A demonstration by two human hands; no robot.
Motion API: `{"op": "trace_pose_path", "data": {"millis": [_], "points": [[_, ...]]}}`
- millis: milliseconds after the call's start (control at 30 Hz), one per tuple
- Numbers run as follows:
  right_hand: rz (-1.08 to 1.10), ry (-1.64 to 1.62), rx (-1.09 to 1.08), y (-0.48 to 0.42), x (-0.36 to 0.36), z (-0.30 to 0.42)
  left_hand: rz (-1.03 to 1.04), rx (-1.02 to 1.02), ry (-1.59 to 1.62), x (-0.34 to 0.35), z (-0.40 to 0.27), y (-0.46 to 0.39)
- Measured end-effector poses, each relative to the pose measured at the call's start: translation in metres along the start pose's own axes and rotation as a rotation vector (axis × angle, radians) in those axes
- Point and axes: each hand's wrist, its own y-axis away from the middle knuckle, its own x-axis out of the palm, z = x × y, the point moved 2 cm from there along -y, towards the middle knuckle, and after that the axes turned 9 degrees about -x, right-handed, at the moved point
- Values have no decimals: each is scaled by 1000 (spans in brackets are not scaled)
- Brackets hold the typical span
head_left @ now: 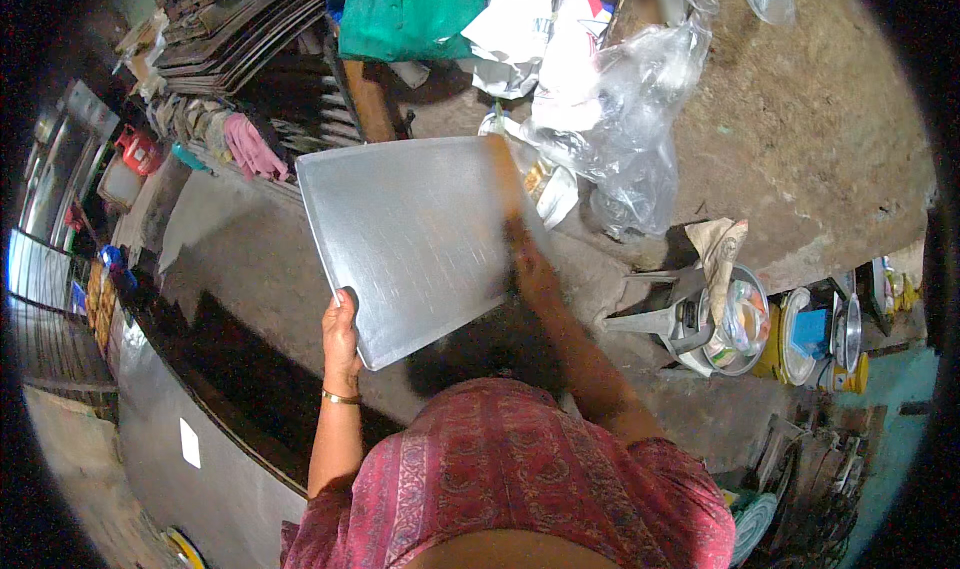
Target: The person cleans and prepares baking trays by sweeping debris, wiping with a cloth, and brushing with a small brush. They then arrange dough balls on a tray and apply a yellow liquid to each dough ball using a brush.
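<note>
A flat metal tray [420,239] with a thin raised rim and scratches on its face is held up before me, tilted. My left hand [342,336] grips its lower left edge, the thumb lying over the rim; a bangle is on the wrist. My right hand [501,175] is motion-blurred at the tray's upper right side. Whether its fingers grip the tray or only touch its surface cannot be told. Below the tray is the concrete floor [247,246], partly in shadow.
Stacked sheets [232,51] and a pink cloth [253,146] lie upper left. Ahead are a green bag [412,13] and clear plastic bags [645,133]. To the right stand a stool [645,321] and a metal bowl [757,287]. A large grey surface [157,434] curves along the lower left.
</note>
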Motion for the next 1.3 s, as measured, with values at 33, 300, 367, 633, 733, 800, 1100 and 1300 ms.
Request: {"op": "trace_pose_path", "data": {"millis": [33, 300, 367, 633, 733, 800, 1100, 1300], "points": [[13, -78, 220, -5, -9, -16, 2, 7, 0, -6, -1, 0], [57, -291, -346, 43, -30, 101, -50, 73, 72, 13, -13, -16], [90, -304, 34, 42, -37, 62, 33, 87, 63, -23, 8, -37], [174, -268, -153, 73, -43, 66, -12, 97, 91, -6, -17, -30], [212, -352, 21, 60, -61, 85, -12, 93, 101, -12, -17, -27], [184, -263, 360, 46, -69, 63, -25, 94, 91, -17, -15, -25], [139, -264, -374, 17, -20, 128, 44, 142, -11, -27, 3, -23], [46, -84, 251, -22, 1, 19, 62, 56, 36, -36, -5, -3]]}}
